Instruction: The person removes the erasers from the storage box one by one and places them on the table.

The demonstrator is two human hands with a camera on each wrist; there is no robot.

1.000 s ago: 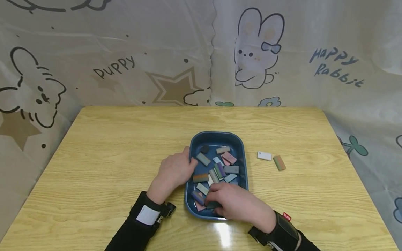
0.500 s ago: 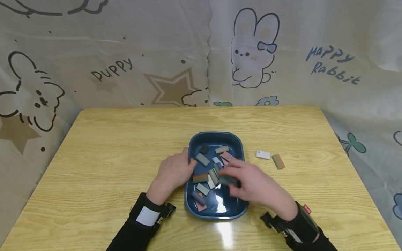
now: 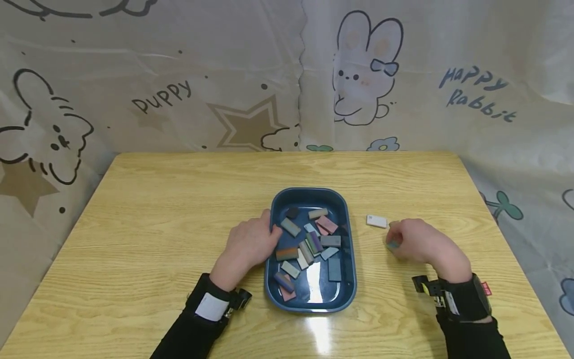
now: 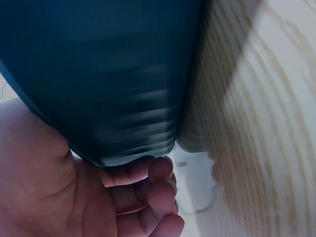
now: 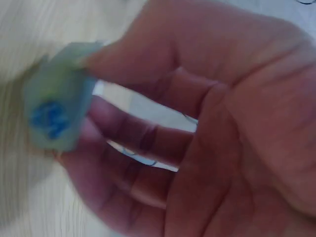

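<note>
A dark blue rectangular tray [image 3: 309,304] stands on the table, holding several coloured erasers, among them a pink one [image 3: 328,225] and a long teal one [image 3: 334,269]. My left hand [image 3: 251,244] grips the tray's left rim, thumb over the edge; in the left wrist view its fingers lie along the outer wall [image 4: 98,89]. To the right of the tray, my right hand [image 3: 419,244] pinches a pale green eraser [image 5: 59,98] between thumb and fingertips. This eraser carries a blue mark and looks blurred. A white eraser [image 3: 376,221] lies on the table just left of these fingers.
The wooden table [image 3: 179,199] reaches back to a printed curtain [image 3: 251,60] with a rabbit and a puppy drawn on it. More curtain hangs along both sides. A black band with a camera sits on each wrist.
My right hand has moved out of the tray to the table at right, covering where the orange-and-green eraser lay. The long teal eraser now shows fully in the tray. My left hand keeps its hold.
</note>
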